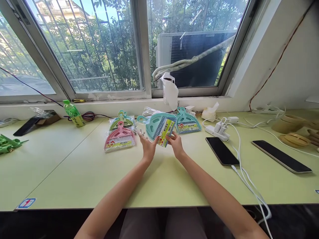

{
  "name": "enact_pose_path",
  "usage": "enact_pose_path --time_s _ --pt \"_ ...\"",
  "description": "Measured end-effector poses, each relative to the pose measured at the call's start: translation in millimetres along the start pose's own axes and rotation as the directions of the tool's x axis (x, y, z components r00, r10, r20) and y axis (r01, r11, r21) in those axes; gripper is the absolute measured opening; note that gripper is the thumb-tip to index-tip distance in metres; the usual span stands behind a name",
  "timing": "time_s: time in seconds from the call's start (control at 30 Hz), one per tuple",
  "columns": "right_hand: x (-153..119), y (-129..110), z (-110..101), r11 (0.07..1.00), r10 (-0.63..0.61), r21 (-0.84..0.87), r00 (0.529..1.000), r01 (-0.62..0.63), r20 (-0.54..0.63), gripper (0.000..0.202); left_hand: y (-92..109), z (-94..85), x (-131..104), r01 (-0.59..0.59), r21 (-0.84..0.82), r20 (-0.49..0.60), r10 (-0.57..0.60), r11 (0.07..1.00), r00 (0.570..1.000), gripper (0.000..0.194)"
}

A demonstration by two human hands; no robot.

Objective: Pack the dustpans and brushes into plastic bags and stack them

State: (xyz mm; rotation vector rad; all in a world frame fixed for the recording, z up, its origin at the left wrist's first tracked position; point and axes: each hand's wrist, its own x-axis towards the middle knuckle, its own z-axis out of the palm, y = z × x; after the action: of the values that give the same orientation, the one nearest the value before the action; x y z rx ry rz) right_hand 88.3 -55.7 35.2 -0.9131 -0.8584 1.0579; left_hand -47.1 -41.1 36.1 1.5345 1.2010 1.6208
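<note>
My left hand (148, 149) and my right hand (177, 145) are closed on a teal mini dustpan-and-brush set (154, 123), held tilted above the table. The left grips its lower left side, with clear plastic wrap near the fingers; the right pinches the lower right corner by the yellow printed label (166, 132). Left of my hands lie a pink wrapped dustpan set (120, 134) and, partly behind it, a green dustpan set (121, 120). Another teal dustpan set (187, 119) lies behind my right hand, its label facing me.
A green-capped bottle (74, 113) leans at the back left. To the right are a black phone (221, 151), a white power strip (217, 132) with cables running over the table edge, and a dark tablet-like device (281, 156). Green plastic pieces (10, 144) lie far left.
</note>
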Motion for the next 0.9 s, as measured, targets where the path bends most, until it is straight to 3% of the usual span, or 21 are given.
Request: enact_pose_path --time_s 0.1,0.17,0.27,0.37,0.53,0.73,0.9 --pt "-0.2 2.1 0.8 1.000 -0.014 -0.028 1.000 0.013 -0.017 0.053 9.0 -6.1 -3.1 -0.175 0.343 -0.098 0.220 0.923 0.971 0.114" --pt "-0.1 3.6 0.6 0.999 -0.018 -0.043 0.999 0.017 -0.033 0.054 13.0 -8.1 -3.8 -0.287 0.475 -0.026 0.339 0.832 0.940 0.098" --pt "0.1 5.6 -0.3 0.999 -0.022 -0.049 0.999 0.020 -0.043 0.055 10.9 -7.6 -2.9 -0.398 0.551 0.186 0.357 0.734 0.916 0.055" --pt "0.3 7.5 -1.2 0.998 -0.020 -0.054 0.998 0.018 -0.051 0.056 2.1 -6.3 -0.7 -0.452 0.530 0.345 0.304 0.718 0.888 0.042" --pt "-0.4 9.1 -2.1 0.999 -0.005 -0.043 0.996 0.001 -0.089 0.055 -4.9 -7.8 -1.4 -0.496 0.461 0.466 0.275 0.736 0.841 0.051" --pt "-0.3 11.0 -2.8 0.999 0.020 0.040 0.992 -0.015 -0.126 0.054 -2.1 -8.3 -3.0 -0.519 0.299 0.576 0.283 0.801 0.767 0.038" --pt "3.4 15.2 -7.3 0.992 0.054 0.122 0.979 -0.031 -0.197 0.048 -0.2 -8.0 2.0 -0.652 0.268 0.715 0.307 0.709 0.628 0.045"
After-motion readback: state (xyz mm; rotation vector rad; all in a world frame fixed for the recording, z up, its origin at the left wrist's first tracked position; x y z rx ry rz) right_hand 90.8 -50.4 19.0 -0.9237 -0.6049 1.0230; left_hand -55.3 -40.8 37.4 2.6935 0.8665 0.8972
